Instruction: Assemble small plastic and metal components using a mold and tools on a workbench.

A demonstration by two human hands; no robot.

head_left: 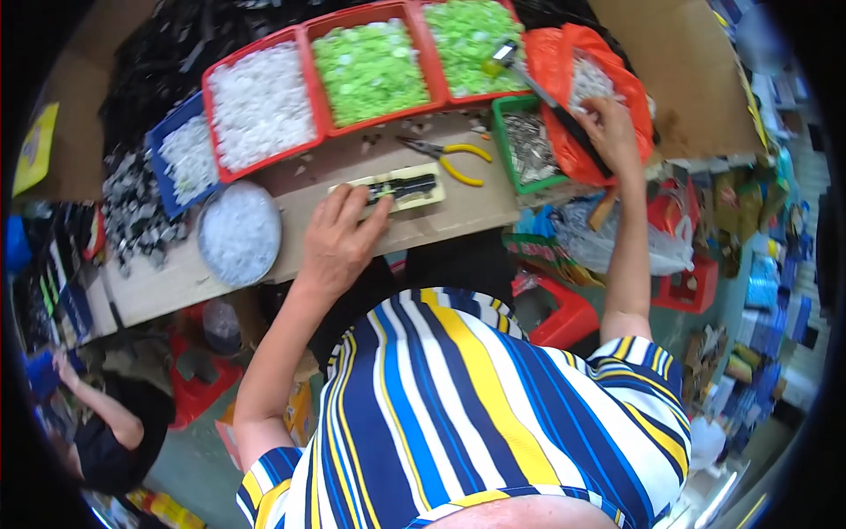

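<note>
My left hand [339, 238] grips the left end of a cream-coloured block [430, 196] near the table's front edge, fingers over the black part [405, 187] set in it. My right hand [610, 132] reaches into an orange-red plastic bag [564, 53] holding small white pieces [589, 81]. Its fingertips are drawn together at these pieces; whatever they pinch is too small to make out. Beside that hand, a long dark bar-shaped tool [577, 132] with a shiny end slants across the bag. Yellow-handled pliers [463, 159] lie just beyond the block.
Red trays hold white pieces [264, 101] and green pieces [370, 70]. A green tray [498, 132] of metal bits, a blue tray [159, 137] and a round tub [205, 256] of white pieces stand around the tabletop [441, 229]. Another person [123, 423] is at lower left.
</note>
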